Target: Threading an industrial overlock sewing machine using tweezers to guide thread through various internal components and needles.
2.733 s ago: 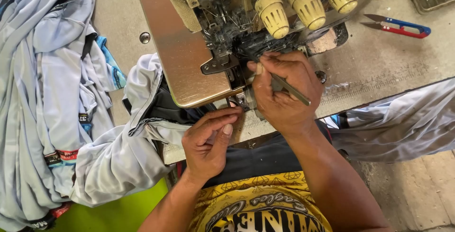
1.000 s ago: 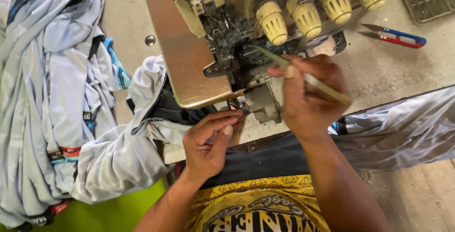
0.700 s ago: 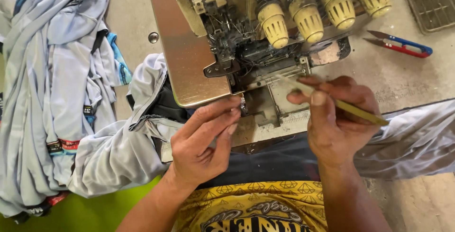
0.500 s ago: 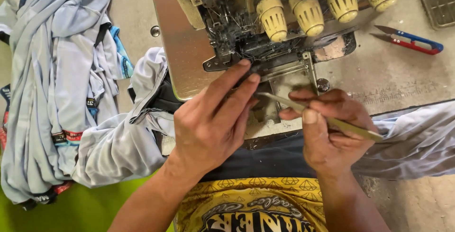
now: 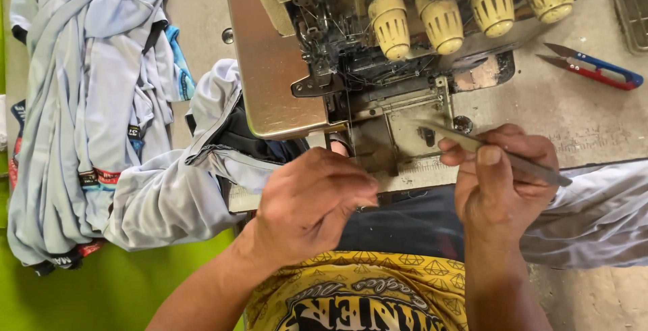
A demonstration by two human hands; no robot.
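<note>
The right hand (image 5: 503, 182) has its grip clenched on a pair of tweezers (image 5: 496, 155): slim, flat, dull metal, pinched between thumb and forefinger. The long axis of the tweezers runs from lower right to upper left, with the tips pointing at the metal front plate of the sewing machine (image 5: 378, 67). The left hand (image 5: 314, 202) lies knuckles-up at the near edge of the table (image 5: 587, 121), fingers curled toward the machine base; whether its grip holds anything cannot be told. Open room is tight between the hands and machine. Four ribbed yellow knobs (image 5: 439, 13) line the machine top. Red-and-blue thread snips (image 5: 594, 69) lie on bare, worn table surface to the right. Soft grey garments (image 5: 88, 101) are heaped at left, near the machine's smooth brass-coloured plate.
</note>
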